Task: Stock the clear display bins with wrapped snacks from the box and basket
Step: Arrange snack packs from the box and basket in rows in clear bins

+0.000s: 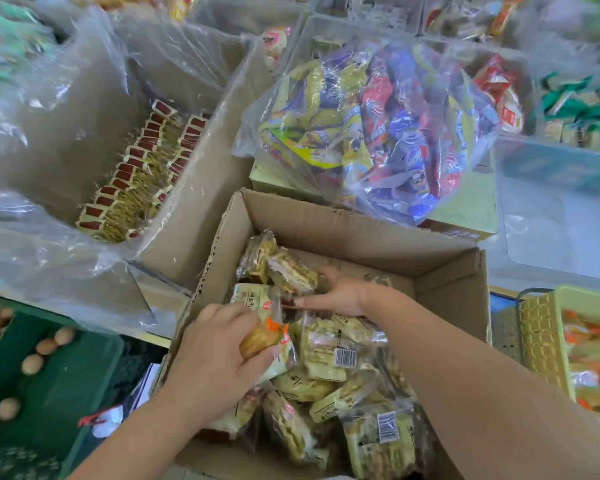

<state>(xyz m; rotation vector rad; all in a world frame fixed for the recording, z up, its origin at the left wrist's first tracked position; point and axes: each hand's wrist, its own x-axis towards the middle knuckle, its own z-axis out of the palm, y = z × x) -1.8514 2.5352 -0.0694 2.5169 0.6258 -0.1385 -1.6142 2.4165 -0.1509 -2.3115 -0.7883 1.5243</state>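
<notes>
Both hands down in the cardboard box [326, 220] of wrapped snacks [329, 362]. Left hand [219, 348] clamped on one orange-trimmed packet [262, 337], likely gathering a handful; right hand [336, 294] spread apart, reaching farther in. Clear bin [551, 209] waits beyond.

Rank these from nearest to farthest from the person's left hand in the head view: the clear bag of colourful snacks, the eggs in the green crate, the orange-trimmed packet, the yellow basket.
1. Orange-trimmed packet: in the left hand itself.
2. Eggs: lower left, in the green crate.
3. Clear bag of colourful snacks: upper centre, beyond the box.
4. Yellow basket: far right edge.
</notes>
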